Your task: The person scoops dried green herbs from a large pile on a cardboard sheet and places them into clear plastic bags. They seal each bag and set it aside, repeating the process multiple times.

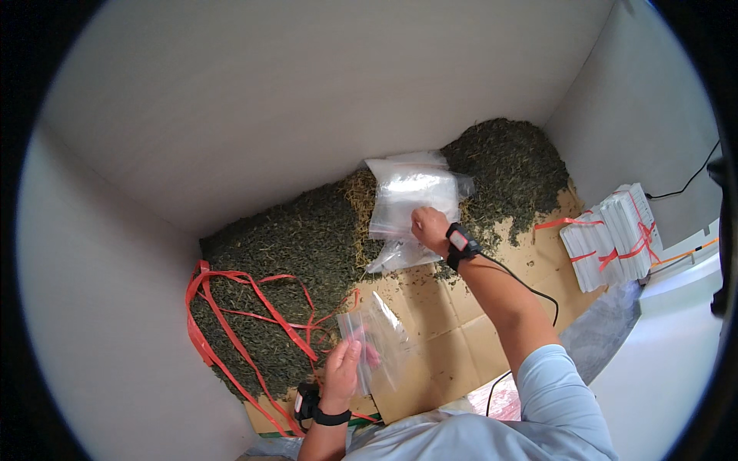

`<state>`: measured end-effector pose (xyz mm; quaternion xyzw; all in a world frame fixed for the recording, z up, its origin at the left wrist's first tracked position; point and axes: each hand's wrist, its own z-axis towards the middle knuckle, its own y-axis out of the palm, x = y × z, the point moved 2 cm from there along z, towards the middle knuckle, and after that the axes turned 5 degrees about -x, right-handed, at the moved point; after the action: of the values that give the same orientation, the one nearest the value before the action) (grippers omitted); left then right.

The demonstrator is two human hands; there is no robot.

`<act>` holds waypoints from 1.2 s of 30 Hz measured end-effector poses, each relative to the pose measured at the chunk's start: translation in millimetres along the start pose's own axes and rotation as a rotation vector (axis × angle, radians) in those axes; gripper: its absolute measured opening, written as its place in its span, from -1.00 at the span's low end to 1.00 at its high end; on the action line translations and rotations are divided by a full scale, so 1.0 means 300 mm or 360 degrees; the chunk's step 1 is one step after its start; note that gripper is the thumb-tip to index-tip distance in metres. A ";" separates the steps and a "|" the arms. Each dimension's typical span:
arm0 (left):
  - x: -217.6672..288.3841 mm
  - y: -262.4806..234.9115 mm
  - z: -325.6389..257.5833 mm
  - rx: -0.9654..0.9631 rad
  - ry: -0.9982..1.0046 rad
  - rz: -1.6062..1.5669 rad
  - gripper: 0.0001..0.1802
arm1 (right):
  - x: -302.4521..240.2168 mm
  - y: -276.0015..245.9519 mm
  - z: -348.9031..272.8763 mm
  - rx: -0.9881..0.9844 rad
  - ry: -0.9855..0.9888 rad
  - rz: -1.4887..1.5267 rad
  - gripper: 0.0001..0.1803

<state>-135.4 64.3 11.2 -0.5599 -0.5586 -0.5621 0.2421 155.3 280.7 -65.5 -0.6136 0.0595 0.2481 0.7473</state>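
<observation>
My left hand (342,371) is closed on one edge of a clear zip bag (382,332), thumb on top; the fingers show through the plastic. The bag looks flat, with nothing seen inside. Farther off, my right hand (430,228) is at the near part of a stack of clear zip bags (413,184). Its fingers are curled and pinched against the top bag; the fingertips are partly hidden. The stack lies over a heap of dark green dried leaf material (296,230), with yellowish stalks beside it.
Red plastic straps (231,311) lie loosely over the heap's left side. Cardboard (446,330) covers the floor nearer me. At right stand bundles of white flat pieces (615,238) tied with red strap. Pale walls (307,92) enclose the heap. Black cables run from my wrist devices (462,242).
</observation>
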 end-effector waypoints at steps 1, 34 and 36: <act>0.011 0.008 -0.002 -0.0023 0.0002 -0.0019 -0.48 | 0.010 -0.047 0.015 -0.0065 0.0078 0.0036 -0.90; -0.037 0.275 -0.001 0.0450 0.0177 0.0172 -0.43 | 0.443 -0.426 -0.588 0.0587 0.0271 -0.0398 -0.51; -0.034 0.280 0.002 0.0458 0.0198 0.0189 -0.40 | 0.315 -0.333 -0.621 0.0593 0.0294 0.0004 -0.53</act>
<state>-57.3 39.6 31.9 -0.5156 -0.5832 -0.4944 0.3868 322.0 120.2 -58.7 -0.4847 0.1735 0.1764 0.8389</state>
